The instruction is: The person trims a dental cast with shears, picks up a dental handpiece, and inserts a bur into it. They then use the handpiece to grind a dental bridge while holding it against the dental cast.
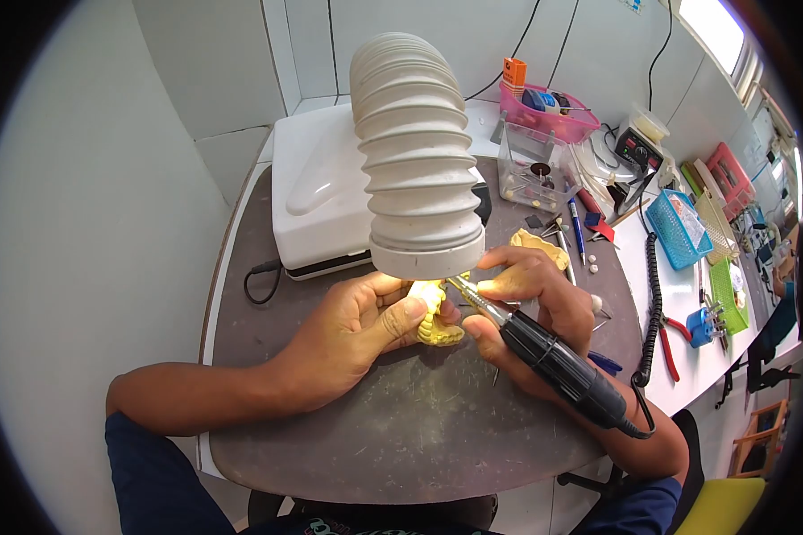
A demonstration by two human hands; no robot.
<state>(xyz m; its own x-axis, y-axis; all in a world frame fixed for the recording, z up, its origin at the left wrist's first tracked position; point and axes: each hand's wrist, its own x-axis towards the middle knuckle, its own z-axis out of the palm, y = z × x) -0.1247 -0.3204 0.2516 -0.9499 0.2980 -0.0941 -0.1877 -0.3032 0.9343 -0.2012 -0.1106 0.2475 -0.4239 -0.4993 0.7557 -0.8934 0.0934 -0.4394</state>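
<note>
A yellow dental cast (437, 328) with a row of teeth is gripped by my left hand (370, 318), thumb on top and fingers behind it. My right hand (544, 308) closes round the metal front of a black rotary handpiece (558, 361). The handpiece points up and left, its tip close to the cast's upper right side under the light. Whether the tip touches the cast I cannot tell. Directly above both hands is the mouth of a ribbed white hose (428, 259), which hides part of the work.
A white machine (317, 192) stands behind the hose. To the right are another cast (540, 248), a clear box (531, 178), a pink basket (553, 120), a blue pen (576, 227), a blue basket (678, 232), red pliers (668, 354) and a coiled black cord (654, 303).
</note>
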